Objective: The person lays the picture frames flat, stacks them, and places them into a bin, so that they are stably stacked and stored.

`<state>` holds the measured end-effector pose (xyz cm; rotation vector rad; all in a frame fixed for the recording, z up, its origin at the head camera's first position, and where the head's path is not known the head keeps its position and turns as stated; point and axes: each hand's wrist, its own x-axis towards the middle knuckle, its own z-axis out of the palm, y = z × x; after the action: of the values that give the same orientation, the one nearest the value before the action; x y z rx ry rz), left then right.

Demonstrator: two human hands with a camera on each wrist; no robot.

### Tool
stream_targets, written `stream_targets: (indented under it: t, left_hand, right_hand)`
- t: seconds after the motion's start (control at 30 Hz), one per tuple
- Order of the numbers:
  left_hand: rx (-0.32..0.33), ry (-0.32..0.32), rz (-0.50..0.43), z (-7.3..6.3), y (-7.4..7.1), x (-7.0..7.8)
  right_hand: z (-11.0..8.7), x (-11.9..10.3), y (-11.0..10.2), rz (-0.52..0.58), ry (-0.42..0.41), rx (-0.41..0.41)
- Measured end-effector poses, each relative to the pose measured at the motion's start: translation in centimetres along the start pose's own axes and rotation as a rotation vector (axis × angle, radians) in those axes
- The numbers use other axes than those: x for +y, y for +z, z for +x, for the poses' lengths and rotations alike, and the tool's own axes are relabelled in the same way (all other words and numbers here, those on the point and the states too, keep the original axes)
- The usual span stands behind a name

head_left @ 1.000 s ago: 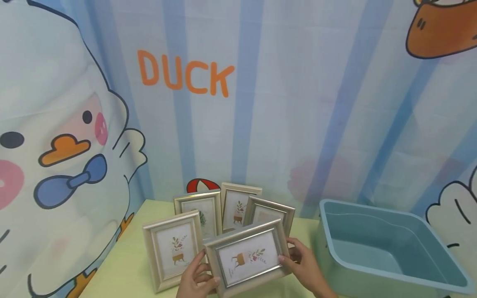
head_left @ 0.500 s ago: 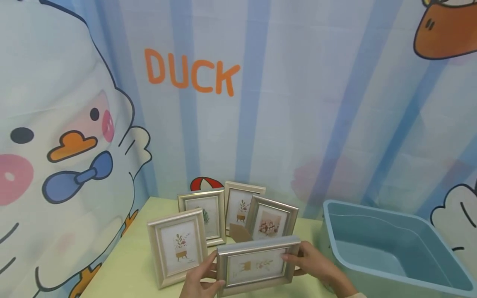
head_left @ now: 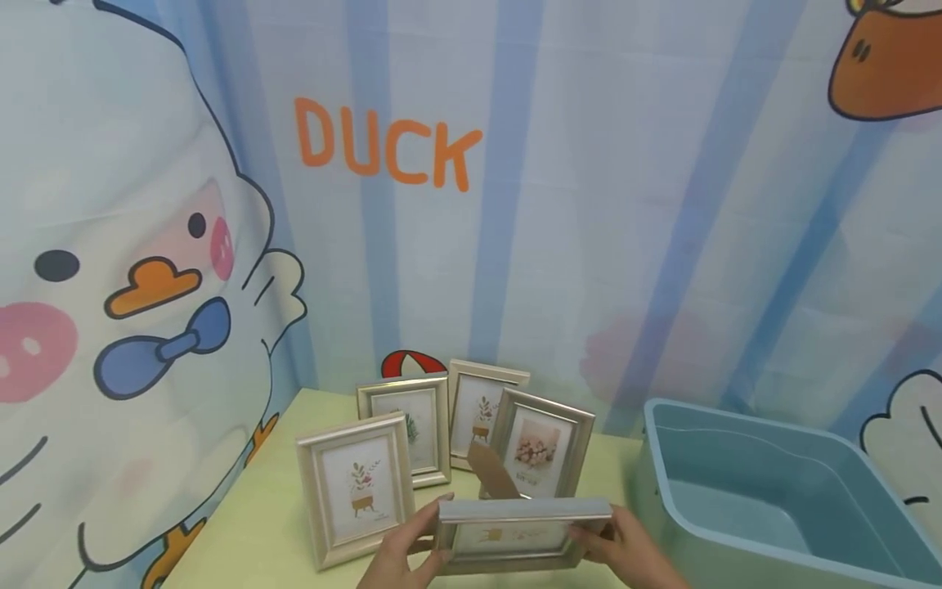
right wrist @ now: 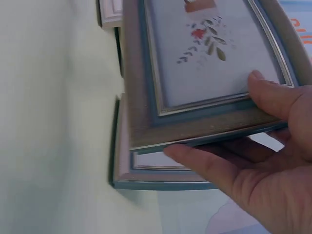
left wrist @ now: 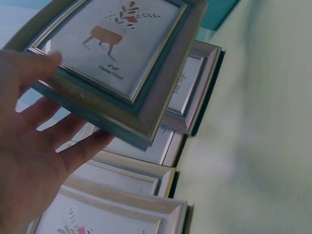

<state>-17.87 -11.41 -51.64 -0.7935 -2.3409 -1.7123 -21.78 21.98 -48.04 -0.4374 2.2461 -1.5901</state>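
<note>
The left hand (head_left: 401,555) and right hand (head_left: 624,550) pinch the picture frame (head_left: 518,535) at opposite ends; it seems stiff, rather light, perhaps breakable, so its border (left wrist: 97,103) is safest to hold

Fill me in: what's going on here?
A person's left grip and right grip hold opposite ends of a picture frame, its plant print turned sideways. Behind and to the left of it, four other frames stand upright on the yellow-green table. A blue-green tub sits to the right.
</note>
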Motion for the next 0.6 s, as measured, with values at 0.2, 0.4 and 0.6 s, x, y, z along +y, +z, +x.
stream_targets:
  t: [0.2,0.4,0.6]
  left_hand:
    - [-0.050,-0.134,-0.204,1.4,0.2,0.8]
    - [-0.178,0.060,-0.253,2.3,-0.7,0.4]
    - [-0.295,-0.133,-0.160,2.6,-2.1,1.9]
  right_hand:
    - [-0.6,1.3,1.7,-0.135,-0.234,0.146]
    - [-0.7,2.6,3.0,-0.187,-0.445,0.229]
    - [-1.1,2.4,4.3,-0.071,-0.253,0.291]
